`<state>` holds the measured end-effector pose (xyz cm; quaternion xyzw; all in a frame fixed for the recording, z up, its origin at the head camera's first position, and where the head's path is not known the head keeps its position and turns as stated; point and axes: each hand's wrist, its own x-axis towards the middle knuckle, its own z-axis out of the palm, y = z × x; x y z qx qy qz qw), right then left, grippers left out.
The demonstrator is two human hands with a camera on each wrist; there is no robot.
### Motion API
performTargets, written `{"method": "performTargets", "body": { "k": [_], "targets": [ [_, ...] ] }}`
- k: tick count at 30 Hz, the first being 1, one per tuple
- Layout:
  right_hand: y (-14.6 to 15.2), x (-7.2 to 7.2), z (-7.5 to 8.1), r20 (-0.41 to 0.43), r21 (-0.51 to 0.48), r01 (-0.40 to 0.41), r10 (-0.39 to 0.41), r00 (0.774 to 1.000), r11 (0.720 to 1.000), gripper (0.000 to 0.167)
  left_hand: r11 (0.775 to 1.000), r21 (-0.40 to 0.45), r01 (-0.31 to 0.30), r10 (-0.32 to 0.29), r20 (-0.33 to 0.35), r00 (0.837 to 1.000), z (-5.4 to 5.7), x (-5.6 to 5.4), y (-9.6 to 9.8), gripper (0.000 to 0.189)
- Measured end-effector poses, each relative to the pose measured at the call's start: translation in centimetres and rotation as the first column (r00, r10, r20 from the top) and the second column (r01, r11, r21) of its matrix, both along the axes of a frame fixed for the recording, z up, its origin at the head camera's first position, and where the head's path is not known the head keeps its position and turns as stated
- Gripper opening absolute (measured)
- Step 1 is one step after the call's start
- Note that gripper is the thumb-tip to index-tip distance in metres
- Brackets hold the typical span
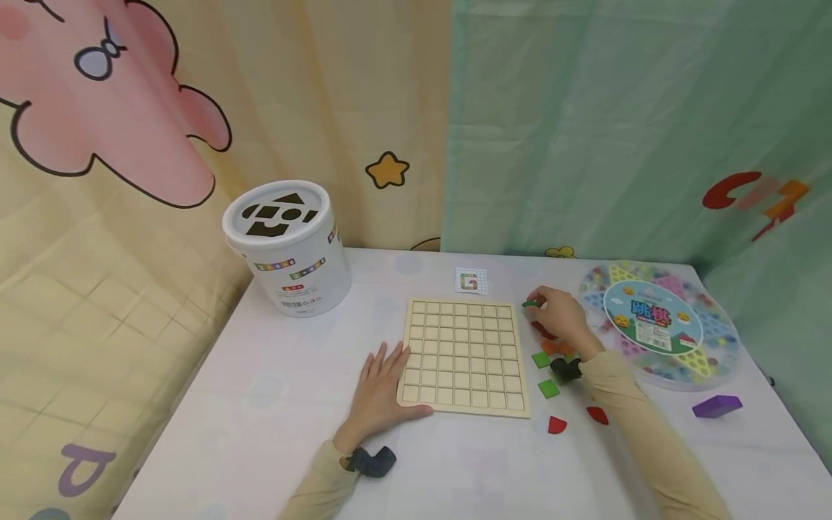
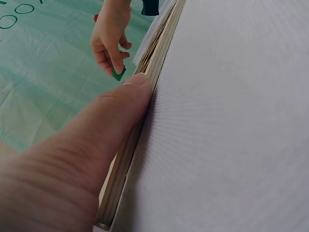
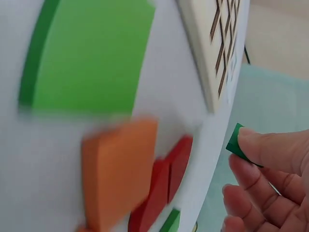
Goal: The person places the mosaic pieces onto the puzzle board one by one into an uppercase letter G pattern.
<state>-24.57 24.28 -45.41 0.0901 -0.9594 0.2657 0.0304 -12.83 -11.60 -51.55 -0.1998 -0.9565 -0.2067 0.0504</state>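
Observation:
A wooden grid board [image 1: 463, 361] lies on the table with bare squares. My left hand [image 1: 382, 393] rests against its left edge, fingers spread along the side and thumb by the near edge. Past the board's far right corner, my right hand [image 1: 560, 316] pinches a small green tile [image 3: 235, 140] between thumb and fingertips, held off the table. Under and beside that hand lie loose pieces: green squares [image 1: 549, 388], orange pieces [image 3: 120, 174], and red pieces [image 3: 164, 186]. Two red quarter-round pieces [image 1: 557, 425] sit nearer the front. The right hand partly hides the pile in the head view.
Behind the board is a small card [image 1: 471, 281] with a coloured G-like pattern. A white bucket [image 1: 292, 263] with shaped holes in its lid stands at the back left. On the right are a round clear game box [image 1: 653, 318] and a purple block [image 1: 717, 406].

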Motion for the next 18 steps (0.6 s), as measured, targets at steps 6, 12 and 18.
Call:
{"method": "performTargets", "body": {
  "k": [6,12,18],
  "targets": [
    [-2.6,0.2,-0.3,-0.033,-0.078,-0.06,0.057,0.998,0.995,0.013,1.0,-0.014,0.012,-0.012,-0.014,1.0,0.0,0.0,0.0,0.108],
    [-5.2,0.3,-0.3,-0.009,-0.128,-0.116,0.116,0.993,0.985,0.012,1.0,-0.011,0.02,-0.02,-0.032,0.999,0.0,0.1,-0.1,0.099],
    [-7.7,0.3,-0.5,0.023,-0.152,-0.157,0.162,0.986,0.976,0.01,1.0,-0.014,0.02,-0.021,-0.037,0.999,0.0,0.1,-0.1,0.095]
  ]
}}
